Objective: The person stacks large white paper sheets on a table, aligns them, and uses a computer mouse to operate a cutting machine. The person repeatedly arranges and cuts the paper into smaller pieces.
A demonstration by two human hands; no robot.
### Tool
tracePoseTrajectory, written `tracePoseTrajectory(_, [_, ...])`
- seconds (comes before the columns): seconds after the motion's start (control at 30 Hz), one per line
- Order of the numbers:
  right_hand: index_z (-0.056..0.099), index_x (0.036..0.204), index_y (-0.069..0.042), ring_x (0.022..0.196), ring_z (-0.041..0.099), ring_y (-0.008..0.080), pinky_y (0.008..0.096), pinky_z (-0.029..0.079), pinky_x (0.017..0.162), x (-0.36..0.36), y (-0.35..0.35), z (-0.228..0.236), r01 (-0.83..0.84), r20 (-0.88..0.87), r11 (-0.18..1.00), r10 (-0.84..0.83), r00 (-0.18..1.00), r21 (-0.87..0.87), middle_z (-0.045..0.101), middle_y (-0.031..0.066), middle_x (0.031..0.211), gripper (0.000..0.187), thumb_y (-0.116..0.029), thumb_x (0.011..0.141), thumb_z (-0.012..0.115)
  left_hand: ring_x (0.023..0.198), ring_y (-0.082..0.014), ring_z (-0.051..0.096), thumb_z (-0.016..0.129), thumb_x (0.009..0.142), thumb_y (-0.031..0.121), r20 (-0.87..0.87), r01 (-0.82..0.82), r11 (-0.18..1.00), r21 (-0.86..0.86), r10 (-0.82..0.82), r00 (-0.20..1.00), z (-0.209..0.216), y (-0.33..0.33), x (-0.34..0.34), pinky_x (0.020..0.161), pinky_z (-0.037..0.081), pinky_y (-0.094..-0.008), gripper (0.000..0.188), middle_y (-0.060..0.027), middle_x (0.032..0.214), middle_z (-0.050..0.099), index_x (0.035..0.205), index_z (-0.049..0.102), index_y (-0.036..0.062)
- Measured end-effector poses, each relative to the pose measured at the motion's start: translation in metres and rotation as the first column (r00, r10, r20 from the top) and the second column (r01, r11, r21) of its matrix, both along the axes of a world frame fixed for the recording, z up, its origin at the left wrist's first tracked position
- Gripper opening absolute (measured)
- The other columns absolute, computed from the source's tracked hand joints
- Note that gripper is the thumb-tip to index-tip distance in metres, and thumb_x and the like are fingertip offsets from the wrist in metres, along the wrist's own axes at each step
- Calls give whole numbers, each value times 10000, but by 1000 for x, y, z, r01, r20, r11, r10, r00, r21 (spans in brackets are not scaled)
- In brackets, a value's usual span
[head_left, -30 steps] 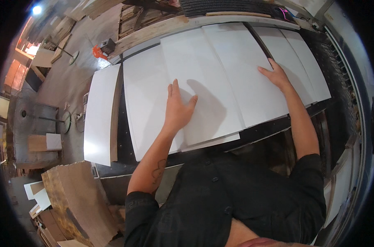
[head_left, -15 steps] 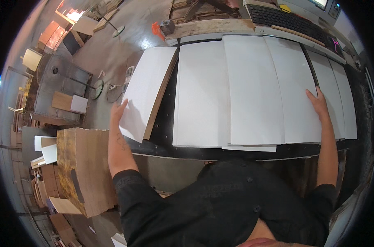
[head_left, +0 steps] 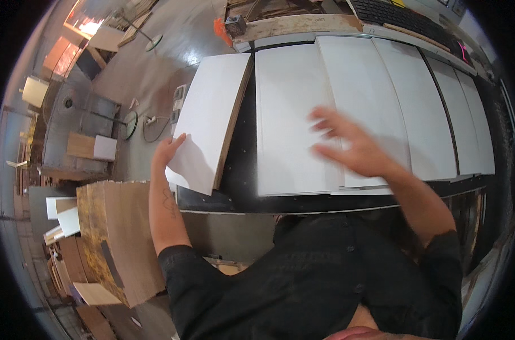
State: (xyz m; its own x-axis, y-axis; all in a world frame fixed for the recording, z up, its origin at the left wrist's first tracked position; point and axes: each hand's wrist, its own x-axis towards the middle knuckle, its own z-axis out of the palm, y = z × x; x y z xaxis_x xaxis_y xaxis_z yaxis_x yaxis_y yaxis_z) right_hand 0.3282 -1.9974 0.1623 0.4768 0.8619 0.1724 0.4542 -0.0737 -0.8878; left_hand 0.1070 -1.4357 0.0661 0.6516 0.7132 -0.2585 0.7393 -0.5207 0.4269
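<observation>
At the left end of the black table [head_left: 239,170], my left hand [head_left: 169,150] grips the outer edge of a white board [head_left: 209,113] with a brown side edge. Its thumb lies on top; the other fingers are hidden beneath the edge. My right hand [head_left: 348,144], blurred by motion and with fingers apart, hovers over the middle white boards and holds nothing. Below it lie a wide white board [head_left: 288,113] and another white board [head_left: 362,85] that overlaps it. More white boards [head_left: 419,96] overlap toward the right, with a dark gap between two of them.
A keyboard [head_left: 393,21] rests on a ledge beyond the table. A wooden plank [head_left: 303,27] and a small grey block [head_left: 235,26] border the far edge. On the left stands a large cardboard box [head_left: 130,238]. Floor stands and a cable [head_left: 147,136] are farther left.
My right hand has left the right-hand boards and swung left over the middle ones. My left hand keeps its hold on the left board. The view has shifted slightly.
</observation>
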Motion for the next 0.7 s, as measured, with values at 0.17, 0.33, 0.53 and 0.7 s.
tracePoseTrajectory(0.17, [214, 1617, 109, 1536, 327, 462, 489, 301, 1274, -126, 180, -44, -105, -327, 976, 38, 944, -189, 297, 373, 1633, 1113, -570, 926, 761, 1030, -228, 668, 622, 1012, 636, 81, 154, 988, -17, -152, 985, 5, 12, 2, 932, 515, -382, 728, -144, 1105, 737, 1216, 706, -58])
tracePoseTrajectory(0.33, [262, 1538, 115, 1458, 393, 469, 541, 347, 1221, -159, 279, -92, 312, -406, 922, -381, 831, -229, 376, 333, 1542, 1032, -470, 885, 805, 991, -189, 609, 566, 1080, 569, 145, 250, 953, -172, -227, 963, -7, 26, -10, 885, 504, -373, 622, -93, 1041, 701, 1219, 699, -23])
tracePoseTrajectory(0.53, [287, 1482, 133, 1426, 405, 468, 549, 349, 1202, -185, 329, -120, 413, -379, 852, -516, 768, -323, 400, 313, 1516, 1006, -451, 863, 822, 995, -201, 607, 584, 1075, 560, 196, 238, 929, -282, -188, 963, -10, 36, -23, 877, 501, -372, 613, -118, 1060, 696, 1199, 693, -30])
tracePoseTrajectory(0.7, [86, 1579, 175, 1537, 228, 497, 585, 182, 1266, -213, 360, -128, 365, -240, 844, -477, 846, -393, 217, 380, 1630, 1279, -619, 844, 767, 964, -258, 626, 609, 1057, 534, 257, 252, 951, -181, -201, 945, -4, 46, -39, 856, 506, -430, 610, -190, 1059, 691, 1144, 664, -67])
